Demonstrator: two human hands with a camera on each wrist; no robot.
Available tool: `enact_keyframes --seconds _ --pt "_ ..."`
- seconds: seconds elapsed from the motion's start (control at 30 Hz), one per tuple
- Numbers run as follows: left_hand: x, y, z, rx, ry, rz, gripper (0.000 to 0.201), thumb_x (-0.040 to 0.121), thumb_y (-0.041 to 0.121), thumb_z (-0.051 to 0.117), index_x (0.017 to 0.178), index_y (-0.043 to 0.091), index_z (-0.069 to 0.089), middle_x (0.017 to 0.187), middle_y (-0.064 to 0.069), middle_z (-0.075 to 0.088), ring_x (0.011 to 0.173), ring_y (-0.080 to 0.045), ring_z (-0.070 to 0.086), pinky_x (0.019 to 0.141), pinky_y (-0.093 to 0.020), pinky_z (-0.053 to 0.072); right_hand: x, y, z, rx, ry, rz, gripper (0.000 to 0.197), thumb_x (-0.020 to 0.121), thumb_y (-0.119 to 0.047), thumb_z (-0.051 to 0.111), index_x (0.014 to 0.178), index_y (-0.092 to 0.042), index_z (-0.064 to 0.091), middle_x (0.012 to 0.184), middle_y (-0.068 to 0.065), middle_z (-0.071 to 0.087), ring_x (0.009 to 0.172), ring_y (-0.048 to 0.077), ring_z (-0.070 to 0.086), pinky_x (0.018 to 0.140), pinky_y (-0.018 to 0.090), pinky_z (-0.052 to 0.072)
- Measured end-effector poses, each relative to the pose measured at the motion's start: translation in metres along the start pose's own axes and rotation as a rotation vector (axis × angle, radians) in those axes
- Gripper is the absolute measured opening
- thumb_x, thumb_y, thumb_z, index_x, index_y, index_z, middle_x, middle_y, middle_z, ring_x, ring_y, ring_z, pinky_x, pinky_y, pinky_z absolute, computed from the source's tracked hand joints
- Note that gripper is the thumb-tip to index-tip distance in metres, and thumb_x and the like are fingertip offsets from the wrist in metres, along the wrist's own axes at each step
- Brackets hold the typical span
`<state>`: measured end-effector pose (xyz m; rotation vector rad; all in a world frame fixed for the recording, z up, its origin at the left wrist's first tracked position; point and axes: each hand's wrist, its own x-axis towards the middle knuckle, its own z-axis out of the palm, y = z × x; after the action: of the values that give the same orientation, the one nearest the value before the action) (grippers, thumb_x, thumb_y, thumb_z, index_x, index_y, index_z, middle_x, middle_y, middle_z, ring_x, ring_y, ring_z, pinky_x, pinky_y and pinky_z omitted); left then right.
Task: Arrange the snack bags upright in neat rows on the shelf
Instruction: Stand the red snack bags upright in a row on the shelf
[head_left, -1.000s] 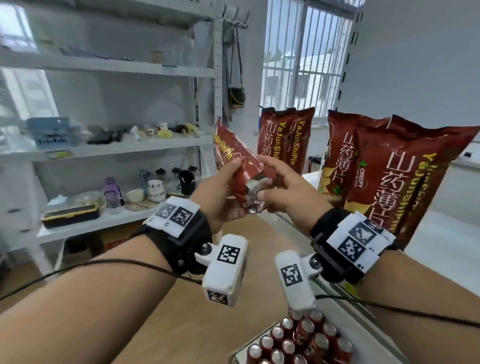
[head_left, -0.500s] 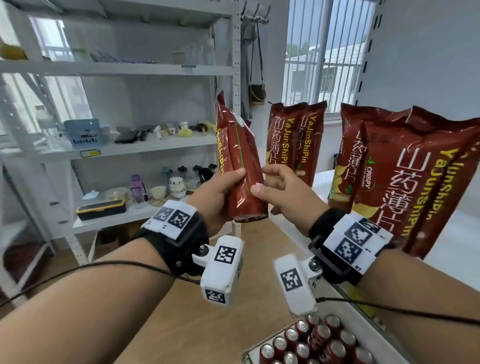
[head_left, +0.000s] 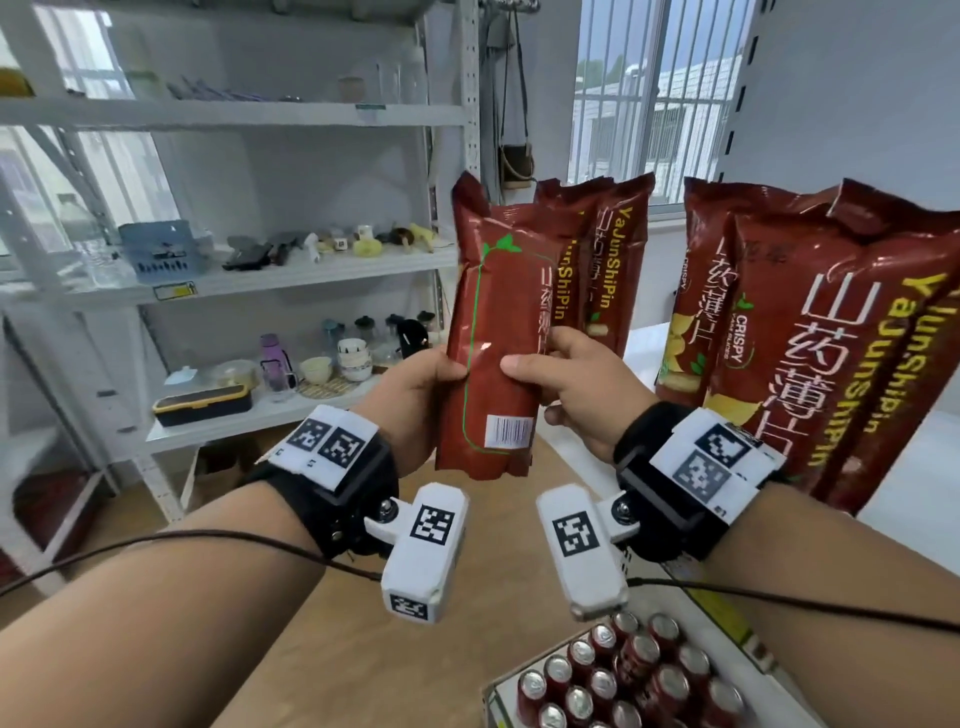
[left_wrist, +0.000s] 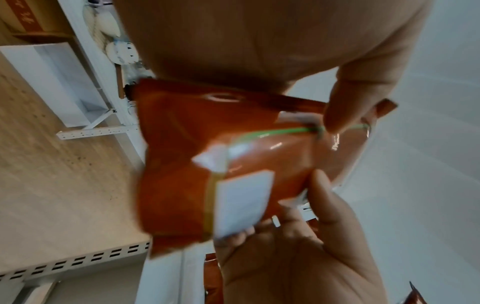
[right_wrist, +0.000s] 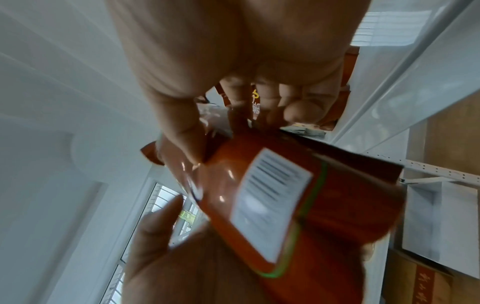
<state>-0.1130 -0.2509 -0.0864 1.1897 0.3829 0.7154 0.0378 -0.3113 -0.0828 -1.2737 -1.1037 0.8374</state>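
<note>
A dark red snack bag (head_left: 498, 332) with a green line and a barcode sticker stands upright in the air, its back toward me. My left hand (head_left: 421, 395) grips its left edge, thumb on the back face. My right hand (head_left: 561, 384) grips its right edge, thumb beside the left thumb. The wrist views show the same bag (left_wrist: 233, 164) (right_wrist: 298, 195) held between both hands. Behind it, two more red bags (head_left: 608, 260) stand upright on the white shelf (head_left: 641, 338). Several larger-looking red bags (head_left: 831, 332) stand close by on the right.
A tray of red drink cans (head_left: 623, 680) sits low at the bottom right. On the left stands a grey metal rack (head_left: 291, 275) with a blue basket, cups and small items. A barred window (head_left: 644, 93) lies behind. The floor is wooden.
The bag was tilted and crumpled between my hands a second ago; it has been turned upright, with its back and barcode facing me. Both hands rose slightly.
</note>
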Motion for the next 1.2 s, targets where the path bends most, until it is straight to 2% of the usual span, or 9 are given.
enact_keyframes --seconds 0.1,0.27,0.37,0.5,0.67,0.8,0.93,1.07,1.2 --pt "0.008 0.001 0.006 0.042 0.074 0.125 0.058 0.076 0.017 0.064 0.131 0.001 0.049 0.119 -0.020 0.063 0.098 -0.028 0.064 0.083 -0.037 0.057 0.000 0.002 0.002 0.021 0.015 -0.049 0.019 0.081 -0.006 0.068 0.090 -0.018 0.055 0.079 -0.002 0.059 0.045 -0.008 0.054 0.039 0.006 0.035" --pt "0.014 -0.002 0.004 0.087 0.034 0.140 0.032 0.076 0.014 0.066 0.107 0.011 0.067 0.098 -0.011 0.072 0.086 -0.022 0.069 0.080 -0.033 0.058 -0.004 -0.008 -0.001 0.119 0.077 -0.120 0.030 0.088 -0.016 0.062 0.116 -0.015 0.050 0.076 -0.009 0.058 0.044 -0.010 0.053 0.039 0.006 0.035" --pt "0.013 -0.001 0.005 0.121 -0.002 0.121 0.036 0.071 0.012 0.058 0.106 0.009 0.065 0.096 -0.010 0.071 0.084 -0.021 0.068 0.076 -0.030 0.058 -0.005 -0.014 -0.006 0.128 0.089 -0.177 0.010 0.092 -0.013 0.056 0.099 -0.020 0.056 0.059 -0.015 0.062 0.043 -0.007 0.053 0.038 0.007 0.035" --pt "0.015 0.010 0.018 0.109 0.022 0.205 0.054 0.071 0.011 0.062 0.124 0.002 0.053 0.107 -0.017 0.064 0.092 -0.026 0.064 0.083 -0.035 0.056 -0.005 -0.012 -0.007 0.064 0.149 -0.218 0.013 0.087 -0.010 0.062 0.084 -0.022 0.059 0.066 -0.008 0.055 0.041 -0.007 0.051 0.040 0.007 0.036" --pt "0.021 0.021 0.023 0.071 0.107 0.260 0.017 0.092 0.016 0.049 0.100 0.013 0.064 0.089 -0.009 0.070 0.078 -0.021 0.067 0.077 -0.037 0.057 -0.002 -0.014 -0.006 0.066 0.161 -0.230 0.022 0.094 -0.031 0.053 0.075 -0.023 0.057 0.049 -0.013 0.051 0.038 0.000 0.046 0.038 0.014 0.036" --pt "0.021 0.019 0.023 0.055 0.137 0.244 0.022 0.094 0.021 0.048 0.094 0.013 0.069 0.086 -0.008 0.072 0.076 -0.020 0.069 0.069 -0.032 0.058 0.003 -0.015 -0.010 0.050 0.237 -0.196 0.034 0.093 -0.041 0.052 0.066 -0.020 0.053 0.051 -0.008 0.046 0.040 0.005 0.042 0.038 0.015 0.034" --pt "0.019 0.020 0.027 0.003 0.147 0.175 0.050 0.097 0.040 0.040 0.076 0.017 0.078 0.083 -0.006 0.075 0.075 -0.018 0.071 0.064 -0.030 0.058 0.004 -0.015 -0.009 0.061 0.261 -0.187 0.032 0.093 -0.037 0.052 0.069 -0.016 0.050 0.055 -0.002 0.045 0.040 0.006 0.041 0.038 0.015 0.033" --pt "0.015 0.025 0.032 0.018 0.234 0.167 0.049 0.096 0.050 0.038 0.105 0.011 0.067 0.097 -0.011 0.069 0.092 -0.026 0.066 0.082 -0.040 0.057 0.003 -0.017 -0.008 0.081 0.258 -0.187 0.034 0.094 -0.036 0.051 0.067 -0.017 0.050 0.055 -0.001 0.045 0.037 0.006 0.040 0.037 0.018 0.031" --pt "0.006 0.027 0.033 0.117 0.135 0.187 0.043 0.094 0.046 0.036 0.105 0.014 0.062 0.089 -0.006 0.061 0.089 -0.025 0.055 0.087 -0.043 0.043 0.002 -0.019 -0.008 0.125 0.316 -0.194 0.037 0.097 -0.033 0.047 0.064 -0.021 0.057 0.048 -0.008 0.052 0.036 0.003 0.044 0.037 0.017 0.035"
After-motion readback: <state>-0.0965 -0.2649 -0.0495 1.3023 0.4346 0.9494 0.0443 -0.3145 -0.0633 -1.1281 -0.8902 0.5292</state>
